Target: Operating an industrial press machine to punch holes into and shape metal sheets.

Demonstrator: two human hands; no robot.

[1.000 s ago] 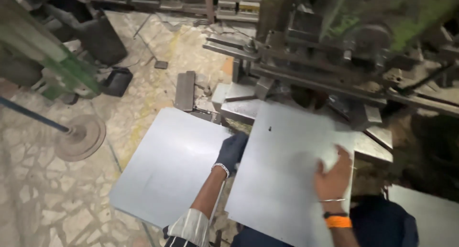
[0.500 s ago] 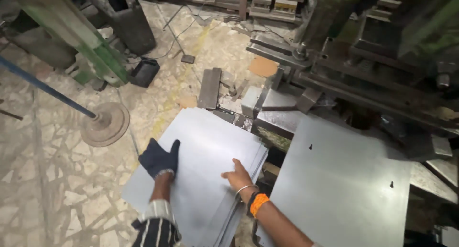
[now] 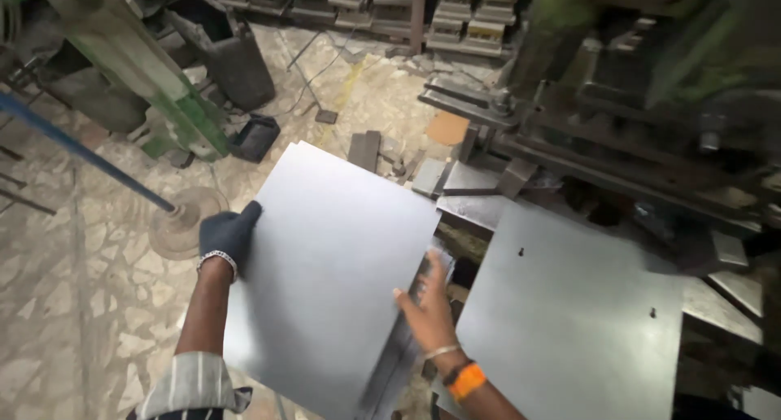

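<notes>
Now both hands grip one metal sheet (image 3: 325,274), lifted over the stack.

L hand (image 3: 228,235), dark glove, is closed on the sheet's edge at 9 o'clock; R hand (image 3: 427,302), bare w/ orange wristband, fingers curled on the edge at 4 o'clock. Sheet is tilted, blurred at its lower corner, above more sheets (image 3: 390,371). At 3 o'clock a punched sheet (image 3: 569,322) lies on the press surface (image 3: 480,208). Stone floor (image 3: 73,306) at 8 o'clock.

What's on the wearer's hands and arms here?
Left hand: dark knit glove, thin silver bangle at the wrist, striped light sleeve rolled up past the forearm. Right hand: bare, no glove, with a thin silver bangle and an orange band on the wrist; no sleeve visible.
</notes>
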